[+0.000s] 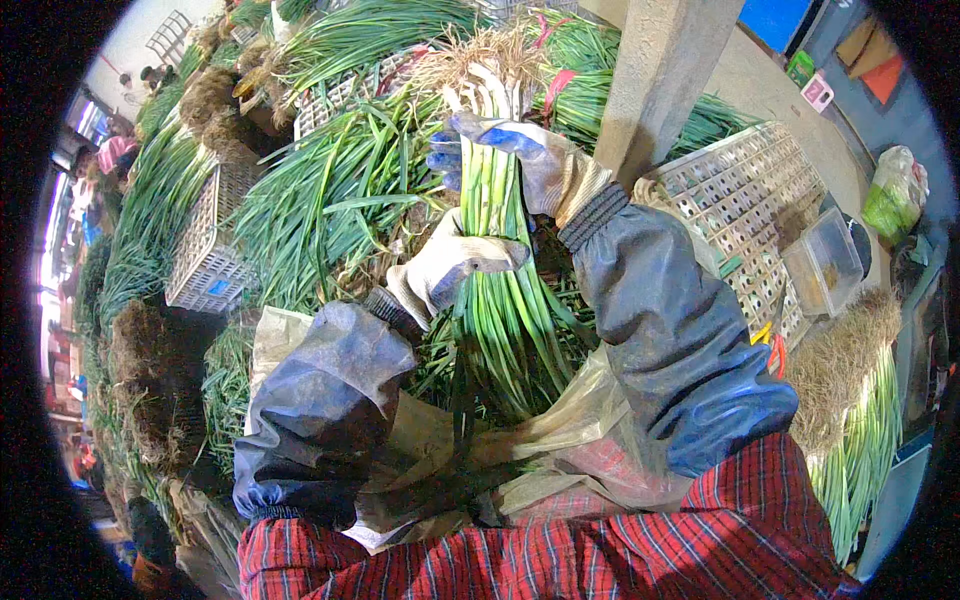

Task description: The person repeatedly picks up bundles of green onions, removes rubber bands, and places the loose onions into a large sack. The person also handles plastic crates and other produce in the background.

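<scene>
Both my hands, in pale work gloves with blue patches, grip one bunch of long allium greens (495, 199). Its white stems and tan roots point away from me; the green leaves hang down toward my lap. My left hand (461, 259) wraps around the middle of the bunch, its thumb across the front. Farther up, my right hand (525, 154) closes around the stalks just below the white ends. Leafy greens (330, 202) lie spread to the left, close to the bunch. Behind the roots, part of another pile is hidden.
Plastic crates (214, 247) heaped with greens stand at the left. A concrete post (660, 82) rises ahead right. On the right, an upturned-looking perforated crate (742, 195) bears a clear plastic box (823, 262). Rooted greens (855, 442) lie nearer me. People are in the far left background.
</scene>
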Motion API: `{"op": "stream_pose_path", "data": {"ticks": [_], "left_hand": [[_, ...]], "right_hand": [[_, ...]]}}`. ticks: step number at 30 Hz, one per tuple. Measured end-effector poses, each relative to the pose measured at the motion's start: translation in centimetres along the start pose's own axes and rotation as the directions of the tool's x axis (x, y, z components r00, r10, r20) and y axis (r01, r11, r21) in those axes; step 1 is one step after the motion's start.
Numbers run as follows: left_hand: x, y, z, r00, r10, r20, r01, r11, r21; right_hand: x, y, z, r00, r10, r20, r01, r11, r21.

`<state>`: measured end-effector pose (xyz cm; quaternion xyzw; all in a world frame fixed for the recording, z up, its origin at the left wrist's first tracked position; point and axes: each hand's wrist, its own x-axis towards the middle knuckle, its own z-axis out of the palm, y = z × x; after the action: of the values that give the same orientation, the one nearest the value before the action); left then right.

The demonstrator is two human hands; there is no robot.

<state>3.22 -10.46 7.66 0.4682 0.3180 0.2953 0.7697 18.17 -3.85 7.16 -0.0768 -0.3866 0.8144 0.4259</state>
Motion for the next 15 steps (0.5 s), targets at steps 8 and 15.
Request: {"op": "stream_pose_path", "data": {"ticks": [8,15], "left_hand": [[-1.3,1.2,-0.6,0.978,-0.116,0.173,0.12,0.993,-0.017],[-0.2,4.5,-3.1,0.986,-0.089,0.137,0.033,0.929,0.368]], "right_hand": [[-0.8,1.2,0.5,0.999,0.003,-0.042,0.003,0.991,0.132],[-0.2,-0.2,1.1,0.997,-0.057,-0.058,0.065,0.989,0.132]]}}
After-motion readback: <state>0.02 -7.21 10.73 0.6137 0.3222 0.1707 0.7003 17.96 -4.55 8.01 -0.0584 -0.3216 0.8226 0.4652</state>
